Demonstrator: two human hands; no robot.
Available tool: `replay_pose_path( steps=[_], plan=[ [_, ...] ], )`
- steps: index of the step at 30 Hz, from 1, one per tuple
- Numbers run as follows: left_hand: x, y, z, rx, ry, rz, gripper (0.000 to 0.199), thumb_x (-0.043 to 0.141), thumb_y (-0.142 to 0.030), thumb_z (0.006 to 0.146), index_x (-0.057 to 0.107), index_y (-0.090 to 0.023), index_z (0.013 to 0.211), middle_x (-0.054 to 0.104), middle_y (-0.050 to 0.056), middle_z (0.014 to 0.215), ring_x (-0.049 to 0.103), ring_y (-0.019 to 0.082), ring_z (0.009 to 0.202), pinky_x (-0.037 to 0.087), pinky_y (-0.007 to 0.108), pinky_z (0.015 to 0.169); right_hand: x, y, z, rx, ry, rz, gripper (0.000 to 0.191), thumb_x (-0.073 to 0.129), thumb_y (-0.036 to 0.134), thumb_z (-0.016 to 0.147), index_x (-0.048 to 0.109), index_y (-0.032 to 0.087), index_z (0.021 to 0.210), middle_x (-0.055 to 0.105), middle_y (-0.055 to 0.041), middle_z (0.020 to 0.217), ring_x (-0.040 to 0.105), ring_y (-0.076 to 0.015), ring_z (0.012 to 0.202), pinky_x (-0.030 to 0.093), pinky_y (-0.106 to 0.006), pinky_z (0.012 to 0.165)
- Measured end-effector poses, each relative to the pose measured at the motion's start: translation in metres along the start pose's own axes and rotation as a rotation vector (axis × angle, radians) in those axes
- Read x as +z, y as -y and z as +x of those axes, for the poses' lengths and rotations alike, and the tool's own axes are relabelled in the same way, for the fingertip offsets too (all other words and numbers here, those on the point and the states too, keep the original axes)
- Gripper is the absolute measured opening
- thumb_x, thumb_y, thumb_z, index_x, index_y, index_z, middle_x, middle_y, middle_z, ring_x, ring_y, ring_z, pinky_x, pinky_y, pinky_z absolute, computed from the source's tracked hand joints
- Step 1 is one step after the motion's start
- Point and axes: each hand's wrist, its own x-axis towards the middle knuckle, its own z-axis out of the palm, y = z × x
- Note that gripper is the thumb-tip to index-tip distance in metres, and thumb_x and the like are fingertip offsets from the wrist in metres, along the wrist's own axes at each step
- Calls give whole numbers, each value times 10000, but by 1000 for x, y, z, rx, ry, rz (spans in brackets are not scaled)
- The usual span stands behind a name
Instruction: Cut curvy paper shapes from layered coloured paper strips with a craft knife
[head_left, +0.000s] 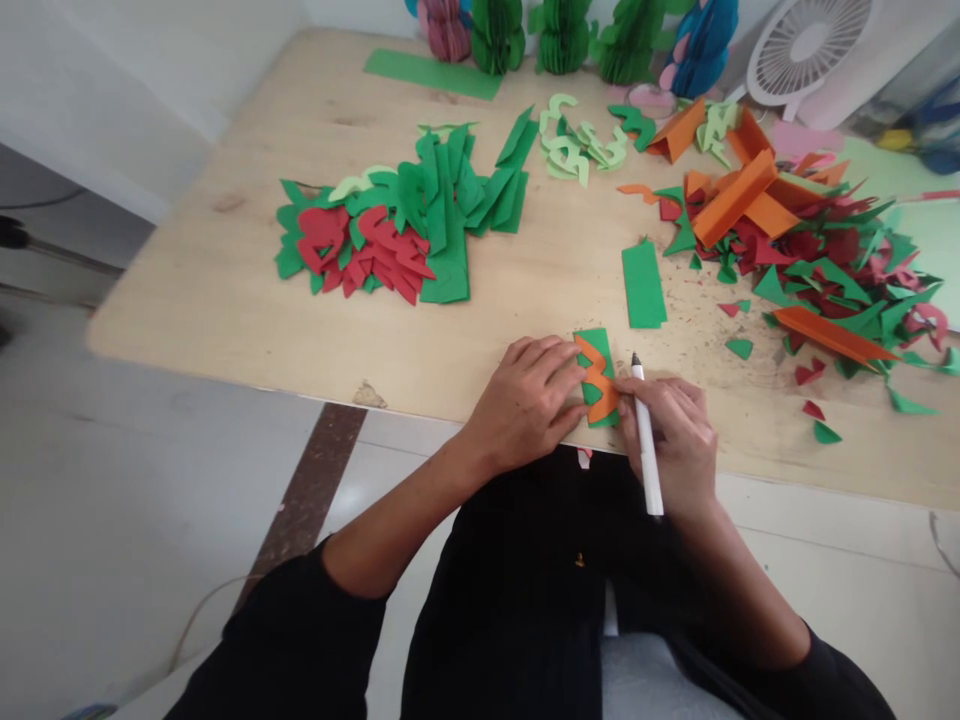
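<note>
While the left hand [525, 400] lies flat with fingers together, pressing an orange template [598, 378] onto a folded green paper strip [598, 345] at the table's [225, 260] near edge, the right hand [675, 435] pinches a white marker [646, 440] in a writing grip, tip up against the template's right side. Step in hand, by judgement: tracing the template's wavy outline onto the green strip.

Template lies on top of the strip and touches it; strip sits just ahead of the person's lap, partly under the left fingers. A second green strip [643, 283] lies flat just beyond, apart from both hands. A pile of cut green and red pieces [390, 225] sits well to the left; a heap of orange, green and red offcuts [810, 250] to the right.

Next move likely calls for steady downward pressure from the left hand so the template does not slip, and the marker tip kept tight against the orange edge through each curve.
</note>
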Motion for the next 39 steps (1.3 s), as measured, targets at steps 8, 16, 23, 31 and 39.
replay_pose_path(
  steps=[8,16,23,31,39],
  plan=[
    [0,0,-1,-1,1,3,267,517,-335,912,645,-148,1054,609,146,1296,521,288,1237,410,459,1041,0,2,1,-68,17,-59,236,599,109,891,619,228,1093,712,-23,844,656,-186,789,449,-347,803],
    [0,0,-1,-7,16,-5,276,512,-334,915,650,-151,1069,610,150,1293,512,293,1252,414,476,1042,1,0,0,-86,36,-54,274,576,123,891,640,243,1129,724,-26,846,669,-199,820,441,-353,806],
    [0,0,-1,-10,1,-3,273,515,-309,908,656,-142,1070,612,149,1297,514,287,1250,414,464,1047,1,2,1,-134,58,-102,215,573,117,899,640,218,1076,720,-32,835,653,-187,797,430,-346,808],
    [1,0,-1,-7,-2,-5,260,532,-302,896,658,-138,1053,612,149,1291,519,292,1243,407,460,1051,2,0,-1,-157,63,-135,233,572,116,896,644,230,1087,724,-26,844,648,-189,815,424,-343,809],
    [1,0,-1,-15,7,-15,258,530,-305,891,645,-161,1072,608,133,1303,510,286,1257,411,465,1050,2,1,-1,-157,81,-143,261,552,132,907,646,230,1130,719,-32,852,638,-198,811,424,-358,821]
  ],
)
